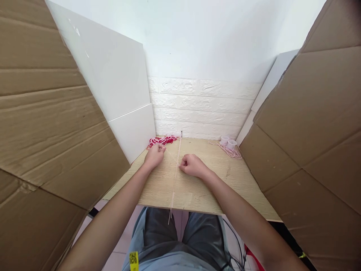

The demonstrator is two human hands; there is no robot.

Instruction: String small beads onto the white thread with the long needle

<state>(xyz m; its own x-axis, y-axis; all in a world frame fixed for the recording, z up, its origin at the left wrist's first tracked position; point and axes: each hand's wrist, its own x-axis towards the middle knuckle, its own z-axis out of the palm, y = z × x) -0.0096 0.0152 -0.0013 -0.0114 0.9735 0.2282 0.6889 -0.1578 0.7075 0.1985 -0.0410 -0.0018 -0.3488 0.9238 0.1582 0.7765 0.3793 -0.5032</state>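
One long, thin, pale cord point(175, 180) runs between my hands, from a small dark hook point(181, 133) beyond them, at the foot of the white brick-patterned wall point(211, 116), to loose ends over the near edge of the light wooden board point(158, 190). My left hand point(155, 155) is closed in a pinch and seems to grip a faint, pale thread slanting towards my right hand point(194, 165), whose fingers are curled closed right at the cord.

I judge slack the main risk: the cord's near ends hang free, so a sideways pull from either hand could drag it off line or twist it. Uneven tension could let the thread slip, and a hard tug could work the cord off the hook. Just beyond my left hand lies a tangled heap of red and pink-white yarn point(169, 139), which could snag on those fingers. Past my right hand, a pale pink cord bundle point(232, 152) lies against two small whitish plastic cups point(231, 143); pulling it might tip them.

My curled fingers hide both fingertip grips, so whether the right one pinches cord or thread, I cannot tell. The thread nearly vanishes against the wood, and any knot is too small to make out.
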